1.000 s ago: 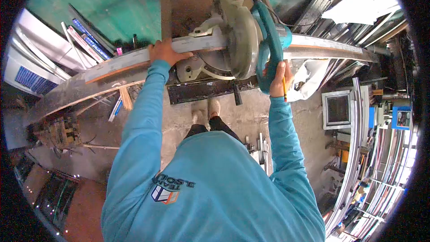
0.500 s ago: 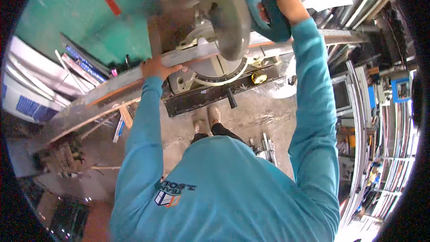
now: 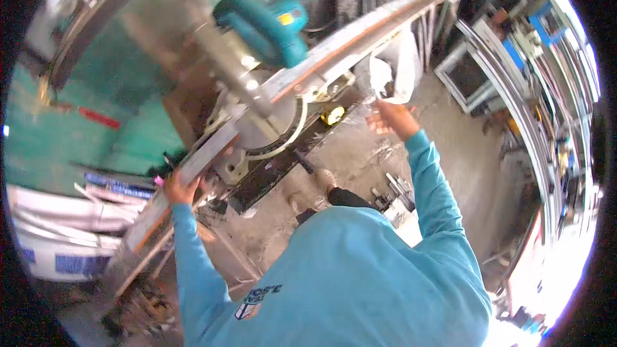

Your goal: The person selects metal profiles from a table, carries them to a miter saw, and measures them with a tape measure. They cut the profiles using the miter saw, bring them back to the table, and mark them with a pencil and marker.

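Observation:
My left hand (image 3: 182,187) is wrapped over a long pale profile bar (image 3: 209,153) at the saw's left side, its thumb on the near face. My right hand (image 3: 393,120) is in the air to the right, off the saw, fingers apart and holding nothing. Between the hands stands a mitre saw with a teal handle and motor housing (image 3: 267,29). Its head is blurred, and its round base (image 3: 273,130) sits behind the bar. A yellow tape measure (image 3: 332,115) lies on the dark ledge (image 3: 267,177) in front of the saw.
A white plastic bag (image 3: 402,67) hangs right of the saw. Long profiles (image 3: 508,83) and a small white frame (image 3: 472,80) line the right side. Metal offcuts (image 3: 395,189) lie on the floor near my feet. White and blue wrapped lengths (image 3: 77,218) are stacked at the left.
My right hand has let go of the saw handle and moved down toward me. My left hand stays on the bar, a little further left. The view has turned.

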`<action>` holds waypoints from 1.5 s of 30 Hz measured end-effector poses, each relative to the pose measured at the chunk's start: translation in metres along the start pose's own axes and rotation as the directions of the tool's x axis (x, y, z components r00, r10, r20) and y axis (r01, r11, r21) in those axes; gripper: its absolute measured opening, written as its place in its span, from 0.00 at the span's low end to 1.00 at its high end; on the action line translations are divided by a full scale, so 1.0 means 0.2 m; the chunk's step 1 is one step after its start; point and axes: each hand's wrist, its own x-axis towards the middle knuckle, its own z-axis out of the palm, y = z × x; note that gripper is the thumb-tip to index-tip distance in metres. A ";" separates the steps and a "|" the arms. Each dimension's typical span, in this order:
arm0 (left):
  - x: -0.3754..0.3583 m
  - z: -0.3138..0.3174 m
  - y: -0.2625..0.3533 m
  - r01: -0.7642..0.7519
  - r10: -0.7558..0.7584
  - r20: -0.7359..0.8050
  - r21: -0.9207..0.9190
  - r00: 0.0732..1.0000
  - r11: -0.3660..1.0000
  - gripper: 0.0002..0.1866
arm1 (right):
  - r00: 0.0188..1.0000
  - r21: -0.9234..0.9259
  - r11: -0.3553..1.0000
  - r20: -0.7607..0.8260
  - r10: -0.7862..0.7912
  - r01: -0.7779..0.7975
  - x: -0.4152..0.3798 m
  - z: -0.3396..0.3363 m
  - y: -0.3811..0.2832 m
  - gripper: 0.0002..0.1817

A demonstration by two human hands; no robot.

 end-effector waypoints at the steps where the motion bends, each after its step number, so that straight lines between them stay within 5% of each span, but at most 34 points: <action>1: -0.03 -0.04 -0.05 -0.031 0.032 0.026 -0.065 0.999 0.997 0.34 | 0.994 -0.138 0.990 -0.104 -0.020 0.005 -0.01 -0.11 0.23 0.25; 2: -0.07 -0.09 -0.08 -0.100 0.102 0.007 -0.164 0.995 0.981 0.33 | 0.989 -0.565 0.818 -0.021 -0.145 0.107 -0.02 -0.28 0.51 0.24; 3: -0.07 -0.24 0.06 0.180 -0.098 0.225 -0.384 0.969 0.905 0.34 | 0.994 -0.691 0.722 -0.100 -0.049 -0.034 -0.05 -0.37 0.71 0.28; 4: -0.10 -0.38 0.19 0.478 -0.231 0.481 -0.490 0.846 0.729 0.34 | 0.981 -0.783 0.595 -0.188 0.046 -0.178 -0.10 -0.43 0.88 0.32; 5: -0.28 -0.04 -0.36 0.698 -0.300 0.631 -0.634 0.716 0.333 0.38 | 0.973 -0.753 0.621 -0.221 0.072 -0.217 -0.15 -0.48 1.01 0.32; 6: -0.28 -0.20 -0.23 0.466 -0.200 0.650 -0.266 0.733 0.844 0.42 | 0.958 -0.774 0.565 -0.220 0.184 -0.286 -0.22 -0.51 1.15 0.31; 7: -0.28 -0.33 -0.05 0.374 -0.134 0.680 -0.219 0.721 0.901 0.41 | 0.932 -0.797 0.500 -0.215 0.291 -0.339 -0.28 -0.54 1.24 0.29; 8: -0.16 -0.59 0.42 0.392 -0.160 0.791 -0.107 0.590 0.914 0.38 | 0.910 -0.764 0.505 -0.273 0.312 -0.402 -0.33 -0.54 1.28 0.31; 9: -0.24 -0.51 0.33 0.570 -0.060 0.876 -0.257 0.478 0.780 0.35 | 0.901 -0.743 0.518 -0.287 0.325 -0.424 -0.35 -0.56 1.36 0.31; 11: -0.24 -0.57 0.64 0.656 0.046 0.913 -0.327 0.406 0.680 0.35 | 0.861 -0.607 0.621 -0.255 0.440 -0.497 -0.34 -0.62 1.53 0.31; 12: -0.24 -0.56 0.76 0.584 0.090 0.900 -0.350 0.427 0.733 0.36 | 0.950 -0.677 0.679 -0.104 0.295 -0.285 -0.35 -0.67 1.58 0.32; 13: -0.23 -0.54 0.88 0.508 0.133 0.885 -0.373 0.446 0.776 0.38 | 0.950 -0.669 0.685 -0.107 0.295 -0.288 -0.33 -0.70 1.64 0.32; 15: -0.22 -0.46 1.11 0.527 0.155 0.889 -0.387 0.431 0.756 0.40 | 0.845 -0.388 0.752 -0.188 0.501 -0.533 -0.22 -0.75 1.81 0.31; 17: -0.20 -0.42 1.41 0.550 0.171 0.891 -0.401 0.421 0.733 0.42 | 0.859 -0.416 0.755 -0.175 0.481 -0.508 -0.13 -0.84 1.96 0.31; 22: -0.16 -0.14 1.94 0.363 0.185 0.676 -0.582 0.713 0.727 0.42 | 0.899 -0.303 0.848 -0.103 0.425 -0.435 0.03 -1.16 2.05 0.30; 23: -0.14 -0.08 2.03 0.286 0.212 0.589 -0.636 0.780 0.716 0.41 | 0.935 -0.355 0.865 -0.151 0.321 -0.354 0.06 -1.22 2.06 0.28; 24: -0.06 0.00 2.08 0.350 0.288 0.730 -0.585 0.620 0.732 0.42 | 0.954 -0.402 0.870 -0.209 0.217 -0.286 0.07 -1.29 2.09 0.27; 25: -0.02 0.02 2.24 0.321 0.332 0.723 -0.604 0.606 0.730 0.42 | 0.945 -0.373 0.879 -0.247 0.216 -0.298 0.08 -1.33 2.14 0.27; 27: 0.06 0.08 2.66 0.442 0.287 0.625 -0.744 0.726 0.501 0.45 | 0.873 -0.335 0.876 -0.456 0.171 -0.346 0.13 -1.44 2.28 0.22; 28: 0.08 0.36 2.48 0.333 0.201 0.648 -0.602 0.734 0.726 0.48 | 0.870 -0.207 0.916 -0.437 0.228 -0.344 0.03 -1.50 2.19 0.23; 29: 0.13 0.35 2.74 0.287 0.246 0.557 -0.699 0.793 0.655 0.47 | 0.842 -0.154 0.900 -0.445 0.307 -0.409 0.00 -1.55 2.22 0.24; 30: 0.25 0.47 2.88 0.320 0.456 0.583 -0.785 0.673 0.531 0.44 | 0.839 -0.386 0.850 -0.532 0.113 -0.359 0.06 -1.56 2.44 0.24; 31: 0.31 0.45 3.19 0.375 0.557 0.536 -0.843 0.634 0.385 0.46 | 0.797 -0.268 0.889 -0.583 0.156 -0.370 -0.12 -1.58 2.21 0.23; 32: 0.40 0.61 3.27 0.284 0.554 0.585 -0.795 0.592 0.536 0.49 | 0.818 -0.245 0.871 -0.515 0.256 -0.426 -0.12 -1.61 2.30 0.25; 35: 0.51 0.71 3.85 0.158 0.711 0.424 -0.898 0.561 0.411 0.53 | 0.774 -0.233 0.849 -0.570 0.276 -0.474 -0.29 -1.68 2.18 0.28; 36: 0.57 0.78 4.00 0.117 0.766 0.473 -0.874 0.436 0.472 0.53 | 0.729 -0.169 0.824 -0.583 0.359 -0.541 -0.29 -1.69 2.20 0.27; 38: 0.57 0.87 4.62 0.163 0.868 0.395 -0.918 0.302 0.361 0.52 | 0.637 -0.042 0.783 -0.610 0.472 -0.620 -0.28 -1.86 2.26 0.26; 39: 0.60 0.93 4.80 0.111 0.900 0.371 -0.929 0.228 0.354 0.51 | 0.616 0.071 0.849 -0.657 0.435 -0.524 -0.26 -1.91 2.27 0.25; 40: 0.59 1.09 4.96 0.165 0.916 0.326 -0.942 0.233 0.294 0.49 | 0.587 0.179 0.896 -0.701 0.405 -0.405 -0.23 -1.91 2.28 0.24; 45: 0.56 1.50 5.67 0.276 0.928 0.312 -0.928 0.202 0.251 0.42 | 0.501 0.320 0.823 -0.671 0.547 -0.470 -0.23 -2.27 2.24 0.23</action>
